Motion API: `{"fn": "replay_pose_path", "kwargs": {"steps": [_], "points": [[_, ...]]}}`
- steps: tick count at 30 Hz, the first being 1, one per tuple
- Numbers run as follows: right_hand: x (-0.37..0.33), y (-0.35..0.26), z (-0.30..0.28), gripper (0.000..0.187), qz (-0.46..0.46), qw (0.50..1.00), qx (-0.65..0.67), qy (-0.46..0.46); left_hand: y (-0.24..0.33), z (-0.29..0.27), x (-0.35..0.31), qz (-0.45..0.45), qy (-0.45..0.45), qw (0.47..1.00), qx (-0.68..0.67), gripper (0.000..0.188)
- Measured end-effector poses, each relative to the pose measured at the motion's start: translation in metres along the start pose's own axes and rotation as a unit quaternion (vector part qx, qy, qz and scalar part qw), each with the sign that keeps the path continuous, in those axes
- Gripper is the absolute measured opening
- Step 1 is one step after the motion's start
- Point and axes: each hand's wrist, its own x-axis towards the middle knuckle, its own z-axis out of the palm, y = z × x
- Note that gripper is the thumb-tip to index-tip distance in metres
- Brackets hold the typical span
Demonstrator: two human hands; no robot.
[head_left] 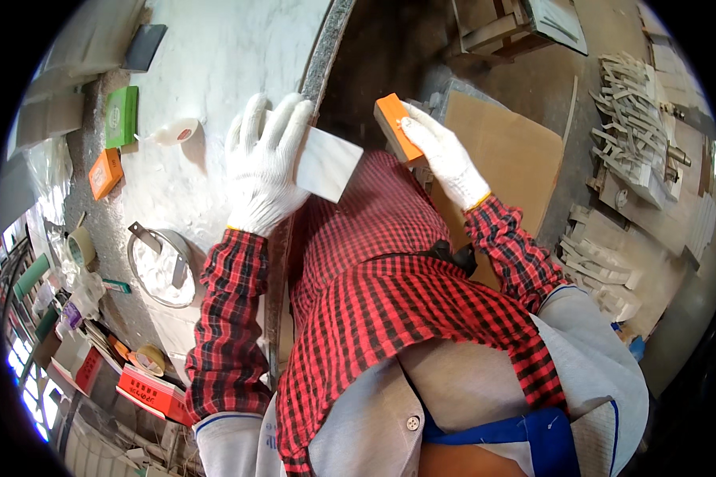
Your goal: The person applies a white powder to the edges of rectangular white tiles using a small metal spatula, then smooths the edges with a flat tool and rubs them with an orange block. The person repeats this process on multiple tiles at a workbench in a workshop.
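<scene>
My left hand [264,163], in a white knit glove, holds a small pale marble tile [331,164] at the edge of a marble-topped bench [239,40]. Its fingers lie stretched along the tile's left part, while the thumb is hidden. The tile's right part sticks out past the bench edge, above my red-and-black checked apron [382,207]. To the right, my gloved right hand [445,155] grips an orange-faced hand sanding block [398,127], thumb on the orange face. A gap separates block and tile.
On the bench's left are a green block [122,117], an orange block [105,173], a white tape roll [185,130] and a round tub [163,266] of white material holding a metal scraper. Cardboard [509,151] lies beyond my right arm. Stacked stone offcuts [632,127] stand far right.
</scene>
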Motion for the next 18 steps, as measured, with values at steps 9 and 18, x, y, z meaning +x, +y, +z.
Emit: {"fn": "replay_pose_path", "kwargs": {"steps": [9,18], "points": [[-0.020,-0.012,0.065,0.072,-0.074,0.996,0.035,0.043,0.033,0.015,0.005,-0.182,0.070,0.974,0.117,0.080],[0.058,0.005,0.062,0.067,-0.120,0.988,-0.069,0.071,0.034,0.013,0.006,-0.156,0.091,0.979,0.095,0.069]]}}
